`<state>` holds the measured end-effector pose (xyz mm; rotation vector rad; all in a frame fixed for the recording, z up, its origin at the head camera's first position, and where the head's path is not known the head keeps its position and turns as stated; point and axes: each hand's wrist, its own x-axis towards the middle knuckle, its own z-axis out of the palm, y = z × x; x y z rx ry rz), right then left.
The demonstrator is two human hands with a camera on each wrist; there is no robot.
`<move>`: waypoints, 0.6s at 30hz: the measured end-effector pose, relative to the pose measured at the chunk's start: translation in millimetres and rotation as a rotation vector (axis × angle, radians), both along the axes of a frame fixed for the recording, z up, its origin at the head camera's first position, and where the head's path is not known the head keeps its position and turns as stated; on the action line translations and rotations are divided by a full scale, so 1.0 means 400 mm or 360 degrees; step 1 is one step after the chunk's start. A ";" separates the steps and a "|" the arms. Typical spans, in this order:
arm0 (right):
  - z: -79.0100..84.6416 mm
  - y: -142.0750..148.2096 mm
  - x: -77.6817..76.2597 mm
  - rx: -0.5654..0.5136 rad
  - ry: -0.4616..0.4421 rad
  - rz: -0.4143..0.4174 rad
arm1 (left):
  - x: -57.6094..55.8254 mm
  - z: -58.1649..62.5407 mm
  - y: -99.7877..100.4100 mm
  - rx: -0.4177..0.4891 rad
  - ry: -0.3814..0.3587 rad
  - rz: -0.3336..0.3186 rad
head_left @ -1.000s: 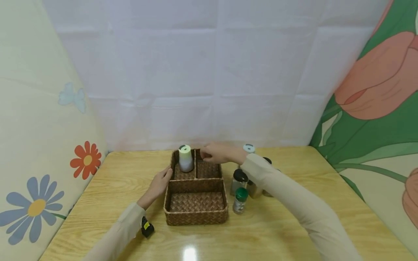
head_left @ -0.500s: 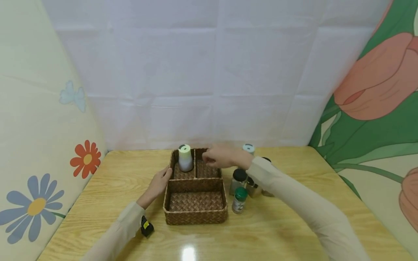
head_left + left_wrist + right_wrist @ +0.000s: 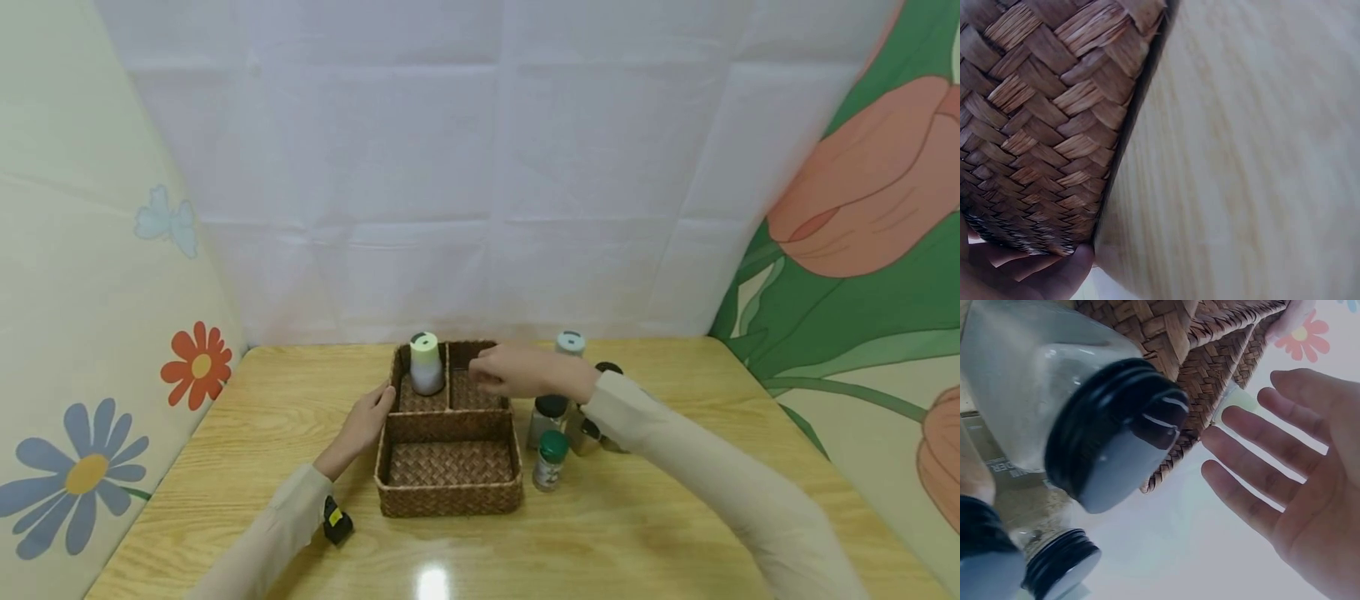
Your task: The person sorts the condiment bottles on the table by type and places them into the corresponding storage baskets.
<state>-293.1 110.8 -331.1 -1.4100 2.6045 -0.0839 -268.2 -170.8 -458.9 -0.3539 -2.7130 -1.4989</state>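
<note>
A brown woven basket (image 3: 452, 501) with three compartments sits on the table. My left hand (image 3: 366, 419) holds its left wall, the fingers (image 3: 1063, 272) lying against the outer weave. Inside the back left compartment stands a white bottle (image 3: 427, 371) with a pale green top. Over the back right compartment hovers my right hand (image 3: 517, 369), holding nothing; the right wrist view shows its fingers (image 3: 1244, 481) spread apart. Close beside it is a clear jar with a black lid (image 3: 1107, 440).
Right of the basket stand a green-capped seasoning shaker (image 3: 551, 460), a black-lidded jar (image 3: 547, 429), a bottle with a light blue top (image 3: 570, 342) and more black-lidded jars, partly behind my right arm. A black object (image 3: 337, 522) shows at my left cuff.
My right hand has drawn back rightward and slightly toward me from the back right compartment, the sleeve shifting with it. The left hand, the basket and the white bottle have stayed put.
</note>
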 end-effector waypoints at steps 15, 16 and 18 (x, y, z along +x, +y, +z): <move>-0.025 0.045 0.012 -0.0025 0.0131 0.0030 | -0.016 -0.020 -0.007 0.0016 -0.0013 -0.0022; -0.029 0.049 0.011 -0.0029 0.0140 0.0035 | -0.018 -0.022 -0.008 0.0011 -0.0012 -0.0021; -0.037 0.055 0.009 -0.0028 0.0146 0.0028 | -0.021 -0.024 -0.008 0.0014 -0.0020 -0.0019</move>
